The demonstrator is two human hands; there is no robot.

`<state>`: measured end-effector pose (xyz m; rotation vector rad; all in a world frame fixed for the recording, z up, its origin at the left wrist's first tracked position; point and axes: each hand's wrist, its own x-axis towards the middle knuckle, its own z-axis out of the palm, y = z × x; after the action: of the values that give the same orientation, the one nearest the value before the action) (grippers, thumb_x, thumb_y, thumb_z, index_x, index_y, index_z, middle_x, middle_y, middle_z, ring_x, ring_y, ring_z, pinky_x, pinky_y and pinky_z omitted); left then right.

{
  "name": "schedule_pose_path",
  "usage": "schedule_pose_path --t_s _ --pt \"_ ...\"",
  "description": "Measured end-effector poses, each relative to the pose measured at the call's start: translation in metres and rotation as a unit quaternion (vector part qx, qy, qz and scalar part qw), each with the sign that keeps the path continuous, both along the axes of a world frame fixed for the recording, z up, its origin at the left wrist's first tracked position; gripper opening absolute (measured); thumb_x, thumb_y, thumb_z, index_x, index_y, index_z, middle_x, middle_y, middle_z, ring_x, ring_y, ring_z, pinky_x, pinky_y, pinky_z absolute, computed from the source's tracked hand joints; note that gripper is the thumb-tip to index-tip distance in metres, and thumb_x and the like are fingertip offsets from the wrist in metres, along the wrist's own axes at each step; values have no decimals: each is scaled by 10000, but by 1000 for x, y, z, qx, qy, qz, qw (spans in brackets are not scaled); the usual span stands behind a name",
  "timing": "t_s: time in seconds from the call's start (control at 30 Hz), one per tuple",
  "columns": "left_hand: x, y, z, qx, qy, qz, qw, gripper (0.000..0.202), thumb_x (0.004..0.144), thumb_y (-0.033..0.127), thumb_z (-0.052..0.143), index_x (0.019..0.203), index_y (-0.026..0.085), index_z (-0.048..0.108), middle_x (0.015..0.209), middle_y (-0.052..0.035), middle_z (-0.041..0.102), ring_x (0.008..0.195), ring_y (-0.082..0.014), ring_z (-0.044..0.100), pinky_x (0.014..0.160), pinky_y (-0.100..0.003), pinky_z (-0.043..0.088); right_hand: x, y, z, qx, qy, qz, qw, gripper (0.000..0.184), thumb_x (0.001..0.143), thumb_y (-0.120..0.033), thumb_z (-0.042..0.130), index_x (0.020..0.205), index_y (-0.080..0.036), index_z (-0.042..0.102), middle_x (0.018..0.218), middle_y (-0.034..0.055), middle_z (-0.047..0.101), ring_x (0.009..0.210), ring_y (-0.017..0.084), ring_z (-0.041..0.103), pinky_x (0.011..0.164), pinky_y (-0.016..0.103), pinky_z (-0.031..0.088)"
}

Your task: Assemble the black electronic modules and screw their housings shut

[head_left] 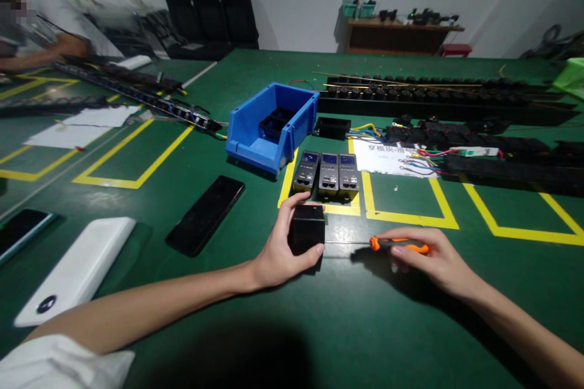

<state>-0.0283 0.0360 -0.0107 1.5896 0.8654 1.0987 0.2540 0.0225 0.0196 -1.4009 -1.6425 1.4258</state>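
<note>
My left hand (280,249) is closed around a small black box-shaped module (308,228), thumb at its near right corner and fingers along its left and far side. In my right hand (433,255) is a screwdriver (401,245) with an orange and black handle. Its thin shaft points left, and the tip meets the module's right side; the exact contact spot is too small to make out. Just beyond the held module, three similar modules (328,175) with ports and blue-violet tops stand in a row on the green table.
A blue bin (269,127) with black parts stands beyond my left hand. A black phone (205,214), a white power bank (77,267) and another phone (25,231) lie at left. Wired black strips (483,140) lie at the back right. Another person's arm (50,55) is at far left.
</note>
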Motion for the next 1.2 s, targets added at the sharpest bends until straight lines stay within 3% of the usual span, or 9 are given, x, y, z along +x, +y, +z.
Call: schedule_pose_path --t_s 0.2,0.33,0.4,0.53,0.73,0.87,0.97,1.03,1.2 --pt "1 0 -5 -59 29 -15 998 654 735 239 732 1288 199 386 1166 -107 610 1072 -239 617 965 -415 489 11 3 5 58 -48 15 997 278 806 -389 683 1013 -216 748 1001 84 730 681 171 677 581 265 542" --pt "2 1 -7 -71 28 -31 997 541 749 248 719 1207 200 436 1094 -82 631 912 -197 659 817 -362 555 17 5 9 125 -83 37 988 255 799 -361 696 1015 -241 757 1029 85 740 900 249 695 756 342 569" --pt "2 2 -5 -28 36 -26 999 508 749 219 713 1192 191 467 1143 -93 609 985 -206 636 874 -369 533 20 6 10 150 -93 50 983 244 794 -341 705 1018 -257 757 1015 77 747 953 259 685 815 361 557" --pt "0 7 -3 79 41 -21 996 460 746 159 706 1170 190 530 1198 -104 593 1151 -236 562 1035 -421 426 22 8 11 140 -87 59 985 241 798 -327 704 1020 -244 749 1017 82 740 926 244 687 786 341 557" --pt "-4 5 -4 158 30 -2 987 422 769 158 693 1155 259 554 1239 -100 571 1205 -263 519 1035 -500 404 25 11 11 91 -66 16 994 229 756 -357 738 923 -201 750 906 83 735 763 208 684 677 306 552" --pt "-7 1 -3 211 78 6 974 391 758 190 719 1112 304 598 1271 -84 491 1238 -277 465 1020 -512 414 13 7 1 37 53 -83 994 265 845 -386 644 1045 -219 690 760 29 675 573 128 597 520 247 496" --pt "-9 -2 -2 267 107 -20 958 397 750 207 732 1106 344 622 1262 -76 462 1234 -290 443 1005 -517 427 -6 0 -8 2 135 -68 989 220 894 -373 581 1021 -216 668 723 21 645 583 127 597 516 245 497" --pt "-11 -4 -2 318 122 -57 938 419 740 202 737 1115 356 632 1247 -77 472 1231 -297 438 1012 -520 430 -20 -7 -12 -11 141 -42 989 231 898 -377 570 959 -190 691 824 55 650 647 138 627 550 255 524" --pt "-11 -10 -11 421 150 -137 884 394 700 260 768 1030 452 672 1090 -36 584 1134 -263 521 1062 -527 427 -45 -23 -15 -34 160 3 987 342 857 -386 627 1169 -247 617 1146 80 595 987 211 632 753 318 565"
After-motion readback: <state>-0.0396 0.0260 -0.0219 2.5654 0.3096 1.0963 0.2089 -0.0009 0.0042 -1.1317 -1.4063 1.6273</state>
